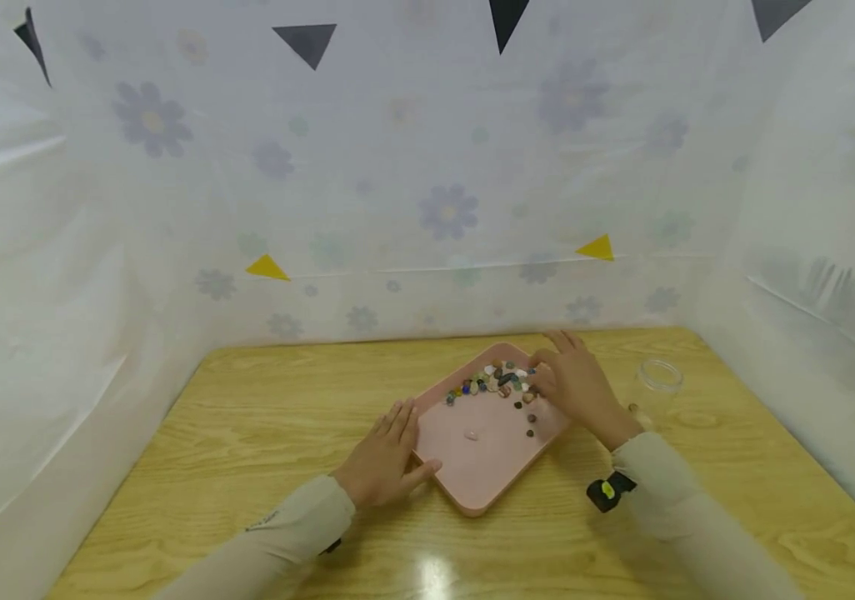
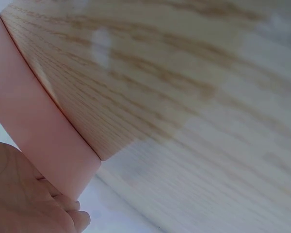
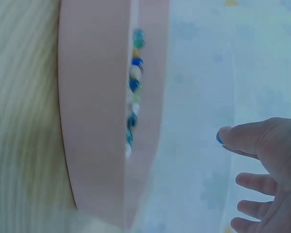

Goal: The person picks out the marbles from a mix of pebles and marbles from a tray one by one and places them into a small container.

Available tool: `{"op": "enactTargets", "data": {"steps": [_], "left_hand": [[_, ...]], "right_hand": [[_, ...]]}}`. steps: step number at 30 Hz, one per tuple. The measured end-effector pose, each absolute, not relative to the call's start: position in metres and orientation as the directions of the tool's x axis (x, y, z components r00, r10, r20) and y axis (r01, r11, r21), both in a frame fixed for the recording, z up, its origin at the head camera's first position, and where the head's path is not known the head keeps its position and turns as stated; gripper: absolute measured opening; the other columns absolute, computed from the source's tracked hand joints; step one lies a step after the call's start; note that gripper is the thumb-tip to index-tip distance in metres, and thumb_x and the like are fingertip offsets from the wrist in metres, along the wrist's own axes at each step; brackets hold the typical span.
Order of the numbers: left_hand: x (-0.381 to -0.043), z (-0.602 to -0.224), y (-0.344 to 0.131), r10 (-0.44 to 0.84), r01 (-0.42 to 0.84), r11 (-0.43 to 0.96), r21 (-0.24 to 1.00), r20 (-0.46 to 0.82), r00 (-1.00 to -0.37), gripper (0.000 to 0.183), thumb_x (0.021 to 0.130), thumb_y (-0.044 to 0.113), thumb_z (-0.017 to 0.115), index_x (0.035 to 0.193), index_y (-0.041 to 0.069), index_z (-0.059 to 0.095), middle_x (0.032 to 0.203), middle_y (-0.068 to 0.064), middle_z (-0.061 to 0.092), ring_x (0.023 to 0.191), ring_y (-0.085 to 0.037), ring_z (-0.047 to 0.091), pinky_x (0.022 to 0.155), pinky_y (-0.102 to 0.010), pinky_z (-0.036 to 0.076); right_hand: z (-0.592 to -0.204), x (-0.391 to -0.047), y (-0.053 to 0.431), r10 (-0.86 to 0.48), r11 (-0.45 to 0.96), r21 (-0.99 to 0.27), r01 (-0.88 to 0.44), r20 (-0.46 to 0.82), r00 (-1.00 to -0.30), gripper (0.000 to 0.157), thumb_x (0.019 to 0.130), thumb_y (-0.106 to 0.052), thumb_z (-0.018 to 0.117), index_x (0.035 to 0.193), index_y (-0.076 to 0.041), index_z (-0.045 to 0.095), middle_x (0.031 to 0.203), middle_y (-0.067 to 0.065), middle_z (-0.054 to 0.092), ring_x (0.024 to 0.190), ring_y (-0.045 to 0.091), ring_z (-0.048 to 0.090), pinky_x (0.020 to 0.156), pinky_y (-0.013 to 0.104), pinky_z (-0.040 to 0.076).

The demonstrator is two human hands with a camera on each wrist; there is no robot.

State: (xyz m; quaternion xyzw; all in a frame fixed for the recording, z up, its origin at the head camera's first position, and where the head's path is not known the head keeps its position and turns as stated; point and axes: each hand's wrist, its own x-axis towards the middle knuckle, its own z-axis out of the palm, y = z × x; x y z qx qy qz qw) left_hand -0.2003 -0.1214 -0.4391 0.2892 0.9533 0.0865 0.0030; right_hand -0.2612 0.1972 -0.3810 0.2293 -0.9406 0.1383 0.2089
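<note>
Tray point(image 1: 461, 479) skewed on table point(image 1: 285, 408), one corner toward you, long axis hard to tell. Clear jar point(image 1: 658, 385) on table, right of tray; your right hand point(image 1: 577, 383) sits between them, nearer jar than left. Left hand point(image 1: 382, 458) on tray's left side, fingers straight, thumb spread. Stones point(image 1: 506, 379) under and left of right hand, banked along far wall, mixed colors; pale one point(image 1: 471, 434) alone mid-tray. Right thumb and finger seem to pinch blue stone point(image 3: 219, 139): tiny, glossy, mostly covered, above tray.
</note>
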Motion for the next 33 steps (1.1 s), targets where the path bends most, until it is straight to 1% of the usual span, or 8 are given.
{"op": "enactTargets", "data": {"steps": [2, 6, 11, 17, 23, 26, 31, 33], "left_hand": [[-0.2, -0.438, -0.122, 0.549, 0.548, 0.82, 0.168, 0.042, -0.835, 0.091, 0.095, 0.067, 0.026, 0.15, -0.005, 0.018, 0.158, -0.021, 0.01, 0.146, -0.035, 0.01, 0.116, -0.049, 0.018], [-0.199, -0.436, -0.122, 0.55, 0.548, 0.82, 0.164, 0.041, -0.834, 0.091, 0.095, 0.067, 0.026, 0.15, -0.005, 0.018, 0.158, -0.022, 0.01, 0.146, -0.036, 0.01, 0.117, -0.049, 0.018], [-0.198, -0.436, -0.122, 0.549, 0.547, 0.82, 0.167, 0.04, -0.835, 0.092, 0.095, 0.068, 0.026, 0.15, -0.005, 0.018, 0.158, -0.022, 0.01, 0.146, -0.036, 0.01, 0.117, -0.049, 0.017], [-0.198, -0.437, -0.123, 0.548, 0.547, 0.819, 0.172, 0.046, -0.835, 0.092, 0.095, 0.068, 0.026, 0.15, -0.005, 0.019, 0.158, -0.022, 0.01, 0.146, -0.036, 0.01, 0.117, -0.049, 0.017], [-0.198, -0.437, -0.123, 0.548, 0.547, 0.82, 0.172, 0.046, -0.836, 0.092, 0.095, 0.068, 0.026, 0.15, -0.005, 0.02, 0.158, -0.021, 0.01, 0.146, -0.036, 0.01, 0.116, -0.05, 0.017], [-0.198, -0.437, -0.124, 0.55, 0.548, 0.816, 0.182, 0.047, -0.834, 0.092, 0.095, 0.068, 0.028, 0.15, -0.006, 0.02, 0.158, -0.022, 0.01, 0.145, -0.037, 0.011, 0.116, -0.051, 0.018], [-0.198, -0.44, -0.125, 0.547, 0.547, 0.818, 0.178, 0.052, -0.835, 0.092, 0.095, 0.068, 0.027, 0.15, -0.005, 0.02, 0.158, -0.022, 0.009, 0.146, -0.036, 0.01, 0.116, -0.05, 0.018], [-0.199, -0.439, -0.125, 0.546, 0.546, 0.819, 0.178, 0.051, -0.836, 0.092, 0.095, 0.069, 0.026, 0.15, -0.005, 0.019, 0.158, -0.021, 0.008, 0.146, -0.035, 0.009, 0.116, -0.05, 0.018]], "right_hand": [[-0.375, -0.256, 0.21, -0.345, 0.864, -0.18, -0.469, 0.467, -0.814, 0.016, 0.085, -0.018, 0.074, 0.096, -0.007, 0.07, 0.138, 0.027, 0.044, 0.131, 0.05, 0.033, 0.098, 0.067, 0.035], [-0.363, -0.246, 0.236, -0.288, 0.881, -0.204, -0.428, 0.489, -0.824, 0.013, 0.083, -0.011, 0.074, 0.095, -0.006, 0.069, 0.139, 0.03, 0.042, 0.13, 0.055, 0.03, 0.098, 0.07, 0.031], [-0.352, -0.233, 0.263, -0.212, 0.894, -0.235, -0.382, 0.529, -0.822, 0.014, 0.084, -0.01, 0.073, 0.095, -0.003, 0.069, 0.138, 0.033, 0.04, 0.128, 0.058, 0.028, 0.094, 0.073, 0.03], [-0.35, -0.224, 0.296, -0.139, 0.92, -0.235, -0.314, 0.555, -0.82, 0.016, 0.085, -0.01, 0.072, 0.097, 0.0, 0.068, 0.136, 0.037, 0.039, 0.128, 0.061, 0.026, 0.092, 0.075, 0.029], [-0.356, -0.218, 0.323, -0.042, 0.943, -0.26, -0.206, 0.522, -0.852, 0.019, 0.088, -0.011, 0.069, 0.1, 0.003, 0.066, 0.137, 0.038, 0.037, 0.128, 0.062, 0.023, 0.085, 0.08, 0.028], [-0.36, -0.217, 0.332, -0.018, 0.945, -0.275, -0.178, 0.499, -0.867, 0.02, 0.089, -0.011, 0.067, 0.101, 0.004, 0.065, 0.136, 0.04, 0.036, 0.127, 0.063, 0.023, 0.088, 0.079, 0.026], [-0.364, -0.218, 0.337, -0.015, 0.934, -0.306, -0.186, 0.487, -0.874, 0.02, 0.09, -0.011, 0.066, 0.101, 0.005, 0.065, 0.134, 0.041, 0.037, 0.125, 0.064, 0.024, 0.094, 0.077, 0.022], [-0.364, -0.218, 0.337, -0.015, 0.933, -0.309, -0.187, 0.485, -0.874, 0.02, 0.09, -0.011, 0.065, 0.101, 0.005, 0.065, 0.134, 0.041, 0.037, 0.124, 0.064, 0.025, 0.094, 0.077, 0.023]]}}
